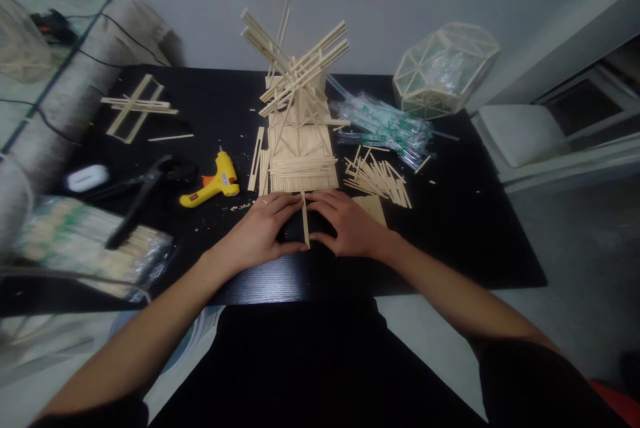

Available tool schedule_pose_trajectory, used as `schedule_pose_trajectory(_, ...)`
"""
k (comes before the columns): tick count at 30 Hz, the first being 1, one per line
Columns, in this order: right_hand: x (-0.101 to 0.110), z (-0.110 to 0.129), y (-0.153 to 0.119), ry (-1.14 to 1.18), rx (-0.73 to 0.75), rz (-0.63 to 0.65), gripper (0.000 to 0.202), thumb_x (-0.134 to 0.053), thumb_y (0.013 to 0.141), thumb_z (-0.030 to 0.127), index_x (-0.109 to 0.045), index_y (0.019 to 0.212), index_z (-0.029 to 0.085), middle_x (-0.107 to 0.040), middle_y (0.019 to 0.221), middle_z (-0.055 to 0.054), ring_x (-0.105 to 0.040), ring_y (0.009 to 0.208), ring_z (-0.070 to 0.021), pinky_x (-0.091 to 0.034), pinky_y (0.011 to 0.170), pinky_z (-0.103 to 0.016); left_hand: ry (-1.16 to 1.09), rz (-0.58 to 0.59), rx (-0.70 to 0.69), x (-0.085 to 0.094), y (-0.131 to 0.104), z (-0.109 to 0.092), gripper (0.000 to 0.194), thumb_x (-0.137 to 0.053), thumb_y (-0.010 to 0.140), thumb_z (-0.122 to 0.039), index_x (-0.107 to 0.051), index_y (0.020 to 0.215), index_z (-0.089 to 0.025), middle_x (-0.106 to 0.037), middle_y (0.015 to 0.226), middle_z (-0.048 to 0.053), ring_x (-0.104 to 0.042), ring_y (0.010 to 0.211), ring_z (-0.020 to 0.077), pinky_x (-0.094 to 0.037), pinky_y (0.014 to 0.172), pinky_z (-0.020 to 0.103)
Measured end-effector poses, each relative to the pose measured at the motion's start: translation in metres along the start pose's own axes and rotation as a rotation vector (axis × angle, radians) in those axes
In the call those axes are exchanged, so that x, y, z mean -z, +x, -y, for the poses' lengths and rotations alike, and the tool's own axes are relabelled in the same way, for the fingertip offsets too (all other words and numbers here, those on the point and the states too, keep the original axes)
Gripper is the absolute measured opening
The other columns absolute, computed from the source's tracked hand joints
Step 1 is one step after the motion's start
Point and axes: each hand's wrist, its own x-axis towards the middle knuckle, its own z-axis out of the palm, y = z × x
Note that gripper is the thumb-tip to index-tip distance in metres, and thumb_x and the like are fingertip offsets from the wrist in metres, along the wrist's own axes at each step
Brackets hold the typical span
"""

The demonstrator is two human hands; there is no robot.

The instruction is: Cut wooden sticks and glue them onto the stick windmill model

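Between my hands, upright toward the table's front edge, are a few thin wooden sticks (305,221) lying side by side. My left hand (267,228) presses on them from the left, with fingertips at the far end and thumb at the near end. From the other side my right hand (345,223) does the same with curled fingers and thumb. Just beyond my fingertips stands a windmill model (300,101) built of sticks, with crossed blades and a slatted base. Several loose sticks (305,166) lie across that base.
A yellow glue gun (215,183) and black pliers-like tool (140,198) lie left, near a bagged stick bundle (95,241) and a stick cross (137,108). To the right are loose sticks (383,178), plastic-wrapped glue sticks (385,125) and a faceted frame (445,68).
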Motion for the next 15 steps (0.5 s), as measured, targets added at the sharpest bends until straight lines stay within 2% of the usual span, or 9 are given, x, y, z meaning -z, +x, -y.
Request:
schedule_pose_trajectory(5,-0.0005,0.0007,-0.0017,-0.006,0.014,-0.037,0.046,-0.075,0.088,0.027,-0.065,0.131,0.013,-0.062,0.147,-0.019,-0.044,0.148,-0.0373,-0.040,0.122,-0.062,0.006,-0.002,0.001,0.0001,0.0002,-0.0003,0.074,-0.079,0.088,-0.052,-0.056,0.148,-0.015,-0.061,0.144,0.019,-0.054,0.138,0.0379,-0.044,0.117,0.059)
schedule_pose_trajectory(9,-0.0009,-0.0002,-0.0017,0.000,-0.007,-0.021,0.045,-0.075,0.090,0.029,-0.065,0.132,0.017,-0.061,0.148,-0.017,-0.044,0.149,-0.0373,-0.039,0.122,-0.065,0.014,0.007,0.005,0.0000,-0.0005,-0.0007,0.074,-0.077,0.089,-0.054,-0.055,0.150,-0.017,-0.061,0.147,0.018,-0.053,0.139,0.0376,-0.043,0.117,0.058)
schedule_pose_trajectory(15,-0.0009,-0.0008,-0.0020,-0.025,-0.001,-0.021,0.046,-0.076,0.089,0.029,-0.065,0.131,0.014,-0.062,0.148,-0.018,-0.046,0.149,-0.0371,-0.040,0.122,-0.061,0.065,-0.003,0.051,0.0004,-0.0014,-0.0038,0.077,-0.079,0.086,-0.055,-0.057,0.150,-0.018,-0.062,0.149,0.017,-0.043,0.148,0.0430,-0.026,0.123,0.066)
